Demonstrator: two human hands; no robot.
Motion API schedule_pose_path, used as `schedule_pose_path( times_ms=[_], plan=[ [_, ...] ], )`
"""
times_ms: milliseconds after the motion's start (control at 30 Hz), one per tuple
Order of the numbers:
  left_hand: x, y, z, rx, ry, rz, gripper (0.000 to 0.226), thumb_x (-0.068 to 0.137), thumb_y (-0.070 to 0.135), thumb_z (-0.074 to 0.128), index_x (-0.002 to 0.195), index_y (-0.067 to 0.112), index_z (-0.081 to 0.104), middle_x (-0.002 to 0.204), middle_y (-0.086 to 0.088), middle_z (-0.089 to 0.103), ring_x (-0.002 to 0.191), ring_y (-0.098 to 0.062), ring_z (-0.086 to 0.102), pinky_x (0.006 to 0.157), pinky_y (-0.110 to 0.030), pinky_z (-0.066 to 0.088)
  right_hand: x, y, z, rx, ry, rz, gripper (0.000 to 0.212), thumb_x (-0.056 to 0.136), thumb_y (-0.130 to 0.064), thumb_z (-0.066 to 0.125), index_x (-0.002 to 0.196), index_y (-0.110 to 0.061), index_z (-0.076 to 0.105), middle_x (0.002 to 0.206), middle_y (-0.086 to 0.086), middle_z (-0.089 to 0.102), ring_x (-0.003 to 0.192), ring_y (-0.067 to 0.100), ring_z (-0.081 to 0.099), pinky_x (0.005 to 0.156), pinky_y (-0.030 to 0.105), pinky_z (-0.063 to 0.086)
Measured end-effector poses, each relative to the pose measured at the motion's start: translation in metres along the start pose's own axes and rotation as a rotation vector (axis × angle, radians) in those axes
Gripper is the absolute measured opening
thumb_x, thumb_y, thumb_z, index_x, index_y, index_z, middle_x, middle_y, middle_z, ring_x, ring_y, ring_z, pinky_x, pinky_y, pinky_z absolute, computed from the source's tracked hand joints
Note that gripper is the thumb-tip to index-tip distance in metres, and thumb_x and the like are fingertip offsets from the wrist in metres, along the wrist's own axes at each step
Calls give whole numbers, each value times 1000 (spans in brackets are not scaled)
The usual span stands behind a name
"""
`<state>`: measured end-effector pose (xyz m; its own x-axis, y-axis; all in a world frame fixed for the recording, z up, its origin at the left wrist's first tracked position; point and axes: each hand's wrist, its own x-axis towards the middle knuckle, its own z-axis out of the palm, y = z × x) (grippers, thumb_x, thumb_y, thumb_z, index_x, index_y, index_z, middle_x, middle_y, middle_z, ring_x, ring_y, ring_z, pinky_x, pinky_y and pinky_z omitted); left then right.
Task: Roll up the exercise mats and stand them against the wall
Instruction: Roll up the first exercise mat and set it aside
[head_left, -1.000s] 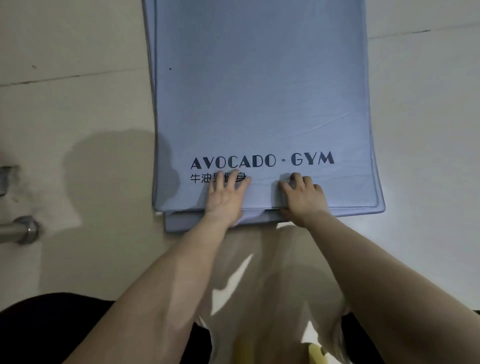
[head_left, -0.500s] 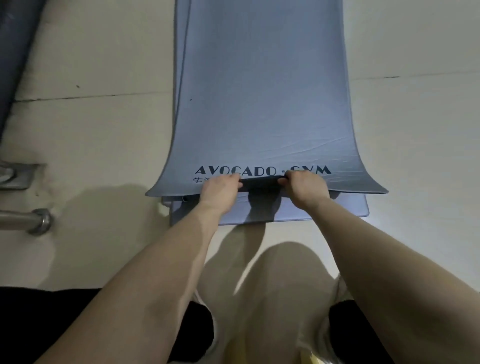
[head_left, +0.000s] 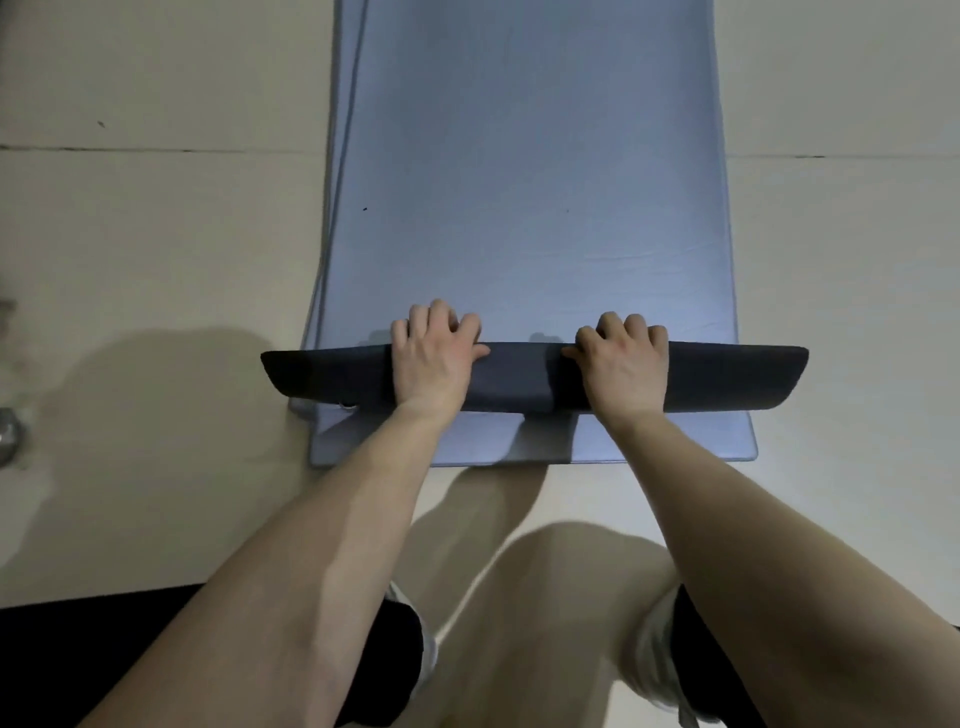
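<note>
**While both hands grip its turned-over near end, a mat lies flat on pale floor**

Where the roll begins, the blue-grey foam exercise mat (head_left: 530, 182) has its near end turned over onto itself. This makes a dark band (head_left: 519, 376) of underside that runs left to right across the middle of the view. The rest of this mat stretches flat away to the far edge of the picture. The band's two ends stick out past the mat's left and right sides.

The left hand (head_left: 431, 358) lies on the band left of centre, palm down, with its fingers curled over the band's far edge onto the blue surface. The right hand (head_left: 623, 366) holds it the same way right of centre, a short gap apart. Both forearms reach in from the near side.

Beneath it lies a second blue mat (head_left: 675, 441). It is flat, and its near edge and rounded corners show just nearer than the band, while its long left edge peeks out beside the upper mat.

Both mats rest on a pale tiled floor (head_left: 156, 234), crossed left to right by a thin dark seam (head_left: 156, 149). A blurred metal fitting (head_left: 8, 436) sits at the far left edge. The person's bare knees (head_left: 545, 597) and black shorts (head_left: 395, 654) fill the near part of the view.
</note>
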<state>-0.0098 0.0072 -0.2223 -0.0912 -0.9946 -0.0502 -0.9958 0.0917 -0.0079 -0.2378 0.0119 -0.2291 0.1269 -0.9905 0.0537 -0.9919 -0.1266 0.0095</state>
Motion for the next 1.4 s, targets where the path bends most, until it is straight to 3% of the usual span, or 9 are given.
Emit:
schedule_pose_path(
  times_ms=[200,367,567,733,867,967,1133,1267,1400],
  plan=[
    [-18,-7,41,-140,151,-18,33,91,46,61,79,18,74,81,-4,63,77,-30,57,70,-37,42,-38,14,28,87,-68,-125,57,91,-64,49,107,-14,69,102,10,62,89,36,56,90,47,43],
    [-69,-44,54,-44,-42,274,72,86,57,62,145,16,55,146,0,57,134,-24,51,119,-51,31,-67,25,41,-21,-228,-195,82,79,-50,79,146,-11,50,132,13,55,122,38,50,116,62,29],
    [-55,-43,46,-150,-79,172,53,80,36,83,123,11,67,111,-7,74,102,-33,69,93,-44,53,-50,25,33,105,-248,-166,63,94,-65,33,118,-14,61,102,6,66,98,33,64,101,46,40],
    [-33,-51,-1,-107,-339,109,46,101,56,48,123,17,57,115,-10,70,105,-35,65,81,-42,46,-33,23,-12,105,-421,-77,43,103,-61,36,99,-20,47,102,4,69,94,32,66,69,38,35],
    [-22,-54,-14,-148,-648,94,48,101,61,42,116,19,59,118,-11,68,105,-32,62,76,-39,40,-28,18,-19,60,-616,-96,46,104,-63,31,91,-21,46,103,11,70,95,35,66,72,39,43],
    [-7,-49,-7,-102,-562,43,43,98,61,50,120,25,57,120,-5,67,111,-31,59,82,-40,36,-8,23,-9,93,-667,-88,47,102,-65,34,92,-22,49,107,12,70,98,35,64,74,39,40],
    [-39,-19,28,-206,77,93,32,92,41,65,110,15,71,116,-12,66,108,-37,61,94,-50,50,18,28,8,126,-426,-65,48,93,-66,56,103,-20,58,103,9,64,100,35,56,87,44,39],
    [-55,-32,48,-67,-192,228,100,79,67,67,153,5,40,161,-16,37,151,-33,31,124,-48,22,-16,5,18,133,-116,24,45,98,-54,53,96,-12,68,98,12,63,93,39,59,87,46,40],
    [-10,-45,41,-163,-267,282,96,75,64,76,148,9,49,149,-9,53,140,-30,47,119,-42,28,-48,14,34,32,-197,-122,102,76,-82,58,141,-5,52,140,20,53,132,44,48,115,57,28]
  ],
)
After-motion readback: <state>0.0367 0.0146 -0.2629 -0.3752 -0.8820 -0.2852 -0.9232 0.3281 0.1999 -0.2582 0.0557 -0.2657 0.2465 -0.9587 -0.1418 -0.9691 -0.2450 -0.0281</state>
